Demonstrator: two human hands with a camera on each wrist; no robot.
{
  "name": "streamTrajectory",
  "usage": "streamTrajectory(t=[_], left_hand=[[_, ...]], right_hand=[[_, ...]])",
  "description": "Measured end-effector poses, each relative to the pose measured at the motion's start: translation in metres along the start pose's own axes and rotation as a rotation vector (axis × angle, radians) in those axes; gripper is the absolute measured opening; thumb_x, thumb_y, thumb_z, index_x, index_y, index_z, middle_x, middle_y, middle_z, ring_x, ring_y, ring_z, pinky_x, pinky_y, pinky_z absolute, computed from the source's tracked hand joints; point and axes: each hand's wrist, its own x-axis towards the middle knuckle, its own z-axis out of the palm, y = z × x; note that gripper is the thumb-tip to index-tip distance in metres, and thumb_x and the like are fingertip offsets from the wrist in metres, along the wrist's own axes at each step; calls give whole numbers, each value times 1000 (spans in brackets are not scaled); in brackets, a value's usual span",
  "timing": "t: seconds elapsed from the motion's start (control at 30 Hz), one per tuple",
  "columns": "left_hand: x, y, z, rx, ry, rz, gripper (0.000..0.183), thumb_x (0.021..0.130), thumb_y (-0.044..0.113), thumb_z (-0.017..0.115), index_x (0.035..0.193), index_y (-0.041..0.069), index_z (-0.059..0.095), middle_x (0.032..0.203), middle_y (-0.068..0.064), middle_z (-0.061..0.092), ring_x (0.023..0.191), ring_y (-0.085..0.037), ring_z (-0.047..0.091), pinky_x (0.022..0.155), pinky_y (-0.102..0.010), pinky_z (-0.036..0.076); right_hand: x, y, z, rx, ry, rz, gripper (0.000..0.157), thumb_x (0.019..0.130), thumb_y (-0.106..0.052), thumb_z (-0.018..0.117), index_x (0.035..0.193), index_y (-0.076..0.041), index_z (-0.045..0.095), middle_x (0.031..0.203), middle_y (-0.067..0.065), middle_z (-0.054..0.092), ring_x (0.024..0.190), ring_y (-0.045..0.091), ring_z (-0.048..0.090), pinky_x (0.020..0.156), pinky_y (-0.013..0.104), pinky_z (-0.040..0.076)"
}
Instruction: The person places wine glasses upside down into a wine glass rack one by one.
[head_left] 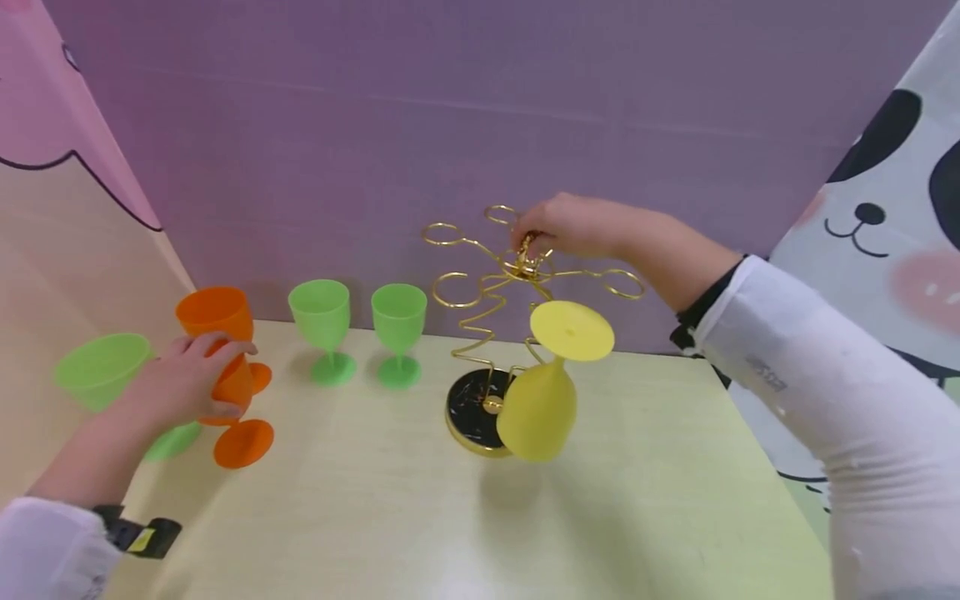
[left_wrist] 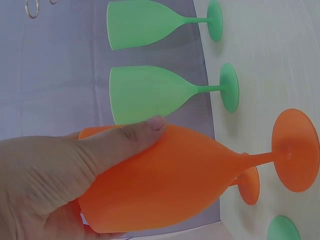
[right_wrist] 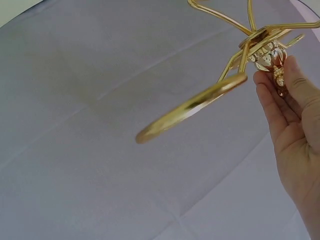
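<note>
My left hand (head_left: 180,379) grips an orange plastic goblet (left_wrist: 170,180) by its bowl, thumb along one side; its stem and round foot extend beyond the fingers. A second orange goblet (head_left: 216,307) stands just behind it. My right hand (head_left: 573,225) pinches the gold finial (right_wrist: 279,75) on top of a gold wire glass rack (head_left: 480,321) with looped arms. From the rack's front a yellow goblet (head_left: 538,412) hangs upside down, its foot uppermost. The loop at its stem is hidden by that foot. Below, the rack has a round black base (head_left: 472,417) with a gold rim.
Two green goblets (head_left: 321,312) stand upright along the table's back edge, between the left hand and the rack. Another green goblet (head_left: 105,367) is at the far left, partly behind the left forearm. A purple cloth (head_left: 360,167) hangs behind the pale table (head_left: 360,508).
</note>
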Motion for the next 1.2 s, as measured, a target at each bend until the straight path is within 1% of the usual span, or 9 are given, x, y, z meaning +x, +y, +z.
streamTrajectory(t=[0.23,0.4,0.57,0.73,0.8,0.87,1.0,1.07,1.2], left_hand=[[2,-1,3,24,-10,9,78,62,37,81,125,11,43,120,-26,38,102,-57,36,64,-63,46],[2,0,6,28,-7,19,78,63,38,80,125,9,43,120,-26,39,102,-56,37,62,-60,48],[1,1,7,20,9,25,77,62,36,80,124,9,43,119,-25,39,101,-56,38,62,-60,47],[0,1,5,6,18,17,76,63,35,80,124,8,43,120,-25,38,102,-57,37,64,-63,45],[0,1,4,6,16,13,76,63,35,80,124,9,43,120,-25,38,102,-57,36,64,-64,45],[0,1,3,10,11,8,77,63,35,80,124,9,43,120,-25,38,102,-57,36,66,-65,45],[0,0,4,10,2,5,76,63,37,80,124,10,43,120,-25,38,102,-56,36,66,-65,44],[1,-1,5,8,-1,5,76,63,38,80,124,11,43,120,-25,37,102,-56,36,65,-64,44],[3,-3,5,6,-8,1,77,63,38,80,124,10,43,121,-26,37,103,-57,36,66,-66,44]], right_hand=[[1,0,3,-41,3,5,12,91,-12,55,97,-7,64,98,7,62,87,19,56,81,36,48],[3,-2,4,-63,-3,77,17,91,-14,55,101,-5,65,100,8,65,89,21,58,83,37,48],[6,-5,3,-82,-4,187,18,90,-17,56,98,-5,67,98,10,67,87,22,58,80,37,48],[7,-8,0,-109,23,330,18,89,-18,56,81,-6,67,78,4,62,72,18,51,66,32,45],[7,-10,0,-118,31,395,20,88,-19,56,77,-6,66,75,4,61,70,18,51,65,33,45],[6,-11,-1,-124,29,466,22,88,-20,55,77,-3,63,80,10,61,73,23,54,67,37,47],[5,-9,-2,-127,32,580,23,86,-24,58,84,-1,62,99,20,61,91,33,56,77,49,49],[4,-7,-2,-128,37,590,24,86,-25,59,85,-1,63,100,20,61,92,33,55,79,49,48],[3,-3,0,-125,71,541,23,84,-23,61,85,-2,68,93,16,66,89,32,57,81,44,48]])
